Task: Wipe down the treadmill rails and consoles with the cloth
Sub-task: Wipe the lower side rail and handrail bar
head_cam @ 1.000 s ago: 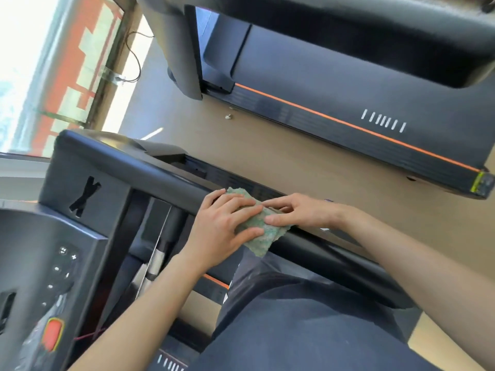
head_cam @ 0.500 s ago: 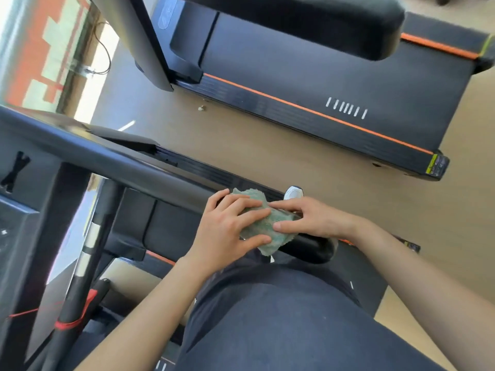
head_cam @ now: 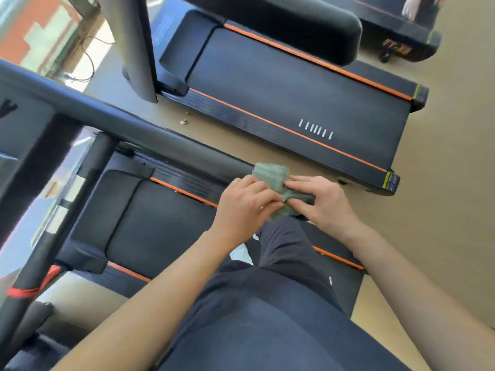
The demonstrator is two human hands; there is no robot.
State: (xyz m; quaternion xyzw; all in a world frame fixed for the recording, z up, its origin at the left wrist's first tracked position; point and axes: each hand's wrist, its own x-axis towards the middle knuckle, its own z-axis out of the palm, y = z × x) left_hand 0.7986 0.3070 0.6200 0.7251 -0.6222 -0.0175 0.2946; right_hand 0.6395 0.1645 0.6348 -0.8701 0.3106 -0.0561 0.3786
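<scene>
Left hand and right hand both grasp the green cloth, bunched at the near right end of the rail; likely best: wrap the tip, press evenly, twist; refold to a clean face.

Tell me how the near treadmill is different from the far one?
A person stands on the near treadmill; the far treadmill's belt is bare. The left hand and right hand hold the cloth at the near treadmill's rail; nobody touches the far treadmill's. Both have black belts edged in orange.
</scene>
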